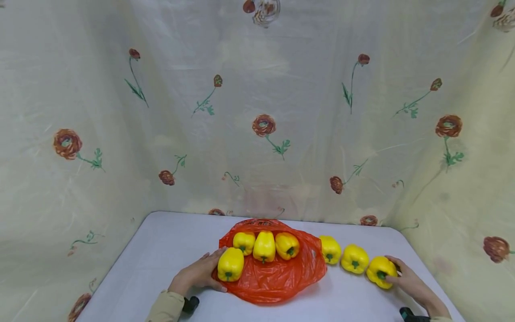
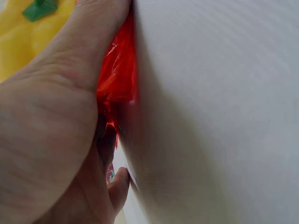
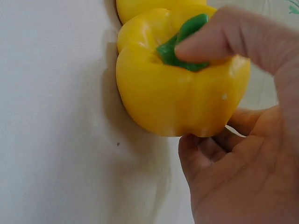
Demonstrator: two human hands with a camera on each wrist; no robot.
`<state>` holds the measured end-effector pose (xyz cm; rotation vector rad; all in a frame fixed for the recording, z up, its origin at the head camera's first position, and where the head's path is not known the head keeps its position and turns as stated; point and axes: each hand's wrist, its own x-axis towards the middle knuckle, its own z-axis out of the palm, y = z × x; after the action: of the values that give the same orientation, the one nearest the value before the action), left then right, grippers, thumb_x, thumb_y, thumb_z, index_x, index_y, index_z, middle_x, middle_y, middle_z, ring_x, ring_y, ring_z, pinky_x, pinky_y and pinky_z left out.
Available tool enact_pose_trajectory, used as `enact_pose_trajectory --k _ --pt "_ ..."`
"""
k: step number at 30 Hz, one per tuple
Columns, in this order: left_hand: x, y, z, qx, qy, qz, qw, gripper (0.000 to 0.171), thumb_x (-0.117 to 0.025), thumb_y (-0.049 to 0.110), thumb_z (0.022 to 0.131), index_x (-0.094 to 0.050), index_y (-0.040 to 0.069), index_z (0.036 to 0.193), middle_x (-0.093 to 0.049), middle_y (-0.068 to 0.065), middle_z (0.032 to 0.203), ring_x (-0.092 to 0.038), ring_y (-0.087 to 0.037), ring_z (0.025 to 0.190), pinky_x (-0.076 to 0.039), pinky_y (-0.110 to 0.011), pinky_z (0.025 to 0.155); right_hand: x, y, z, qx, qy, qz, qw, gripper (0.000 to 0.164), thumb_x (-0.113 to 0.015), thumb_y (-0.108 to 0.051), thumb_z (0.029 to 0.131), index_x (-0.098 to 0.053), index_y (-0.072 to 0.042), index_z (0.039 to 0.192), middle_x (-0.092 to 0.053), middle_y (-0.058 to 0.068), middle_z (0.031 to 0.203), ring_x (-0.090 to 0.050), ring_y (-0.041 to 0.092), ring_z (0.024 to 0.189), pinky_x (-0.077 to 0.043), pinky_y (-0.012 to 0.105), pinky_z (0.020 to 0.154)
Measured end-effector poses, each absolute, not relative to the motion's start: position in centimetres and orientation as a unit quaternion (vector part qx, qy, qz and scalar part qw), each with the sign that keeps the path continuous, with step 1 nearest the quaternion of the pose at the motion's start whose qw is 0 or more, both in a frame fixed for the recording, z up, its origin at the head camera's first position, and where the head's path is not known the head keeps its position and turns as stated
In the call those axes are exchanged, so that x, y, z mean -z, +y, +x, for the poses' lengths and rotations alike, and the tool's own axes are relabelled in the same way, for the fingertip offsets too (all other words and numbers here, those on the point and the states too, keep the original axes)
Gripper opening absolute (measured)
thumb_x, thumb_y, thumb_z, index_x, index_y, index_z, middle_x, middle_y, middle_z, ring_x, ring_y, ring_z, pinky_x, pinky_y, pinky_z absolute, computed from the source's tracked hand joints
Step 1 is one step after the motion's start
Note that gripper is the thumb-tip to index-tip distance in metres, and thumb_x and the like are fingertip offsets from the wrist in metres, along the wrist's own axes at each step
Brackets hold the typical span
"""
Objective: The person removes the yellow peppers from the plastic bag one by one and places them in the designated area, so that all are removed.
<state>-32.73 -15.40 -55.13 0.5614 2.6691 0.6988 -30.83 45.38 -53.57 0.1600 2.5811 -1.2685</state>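
A red plastic bag (image 1: 273, 284) lies spread on the table, several yellow bell peppers at its top and left. My left hand (image 1: 201, 270) is at the bag's left edge, holding the crumpled red film between thumb and fingers. Right beside that hand sits a yellow bell pepper (image 1: 230, 264); in the left wrist view it shows beyond the thumb, while the fingertips are partly hidden. My right hand (image 1: 408, 281) holds the rightmost yellow bell pepper (image 3: 173, 93), thumb against the green stem and fingers curled round its far side.
Two more yellow peppers, a middle one (image 1: 355, 259) and one by the bag (image 1: 331, 249), line up left of my right hand. Flower-patterned curtains (image 1: 265, 170) hang behind the white table (image 1: 173, 232) and along its sides.
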Motion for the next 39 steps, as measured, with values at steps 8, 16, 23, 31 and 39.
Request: enact_pose_trajectory --k 8,16,23,31,39 --pt "55.1 -15.4 -32.7 -0.245 0.935 0.195 0.165 0.108 -0.080 0.049 0.071 -0.021 0.014 0.155 -0.023 -0.007 0.161 -0.026 -0.030 0.146 -0.013 -0.057 0.120 53.2 45.1 -30.4 0.443 0.881 0.067 0.152 0.109 -0.063 -0.036 0.092 0.019 0.010 0.146 0.011 0.041 0.150 0.004 0.059 0.137 -0.003 0.072 0.110" --pt "55.2 -15.3 -32.8 -0.248 0.934 0.195 0.168 0.108 -0.080 0.049 0.071 -0.022 0.014 0.155 -0.023 -0.008 0.161 -0.025 -0.032 0.146 -0.013 -0.058 0.120 53.3 45.0 -30.0 0.446 0.877 0.082 0.157 0.121 -0.061 -0.049 0.090 0.039 0.001 0.138 0.034 0.037 0.142 0.011 0.062 0.134 -0.004 0.073 0.108" --pt "55.0 -15.2 -32.7 -0.251 0.934 0.192 0.167 0.108 -0.080 0.047 0.071 -0.022 0.014 0.154 -0.023 -0.009 0.161 -0.025 -0.033 0.146 -0.013 -0.058 0.119 53.4 45.1 -29.9 0.443 0.879 0.093 0.147 0.124 -0.061 -0.052 0.089 0.043 -0.003 0.135 0.040 0.032 0.139 0.014 0.061 0.134 -0.001 0.072 0.109" --pt "54.9 -15.3 -32.8 -0.251 0.934 0.190 0.168 0.108 -0.080 0.048 0.071 -0.020 0.015 0.155 -0.024 -0.008 0.161 -0.025 -0.031 0.146 -0.013 -0.058 0.120 52.9 45.0 -30.2 0.446 0.880 0.094 0.130 0.121 -0.059 -0.052 0.091 0.042 0.000 0.135 0.041 0.032 0.139 0.016 0.061 0.133 -0.004 0.072 0.109" --pt "54.9 -15.2 -32.8 -0.251 0.934 0.188 0.170 0.109 -0.080 0.048 0.070 -0.021 0.015 0.155 -0.024 -0.009 0.160 -0.025 -0.032 0.146 -0.012 -0.058 0.120 51.3 44.6 -30.5 0.438 0.886 0.102 0.108 0.118 -0.052 -0.059 0.092 0.041 -0.001 0.137 0.040 0.028 0.142 0.019 0.057 0.135 -0.002 0.072 0.109"
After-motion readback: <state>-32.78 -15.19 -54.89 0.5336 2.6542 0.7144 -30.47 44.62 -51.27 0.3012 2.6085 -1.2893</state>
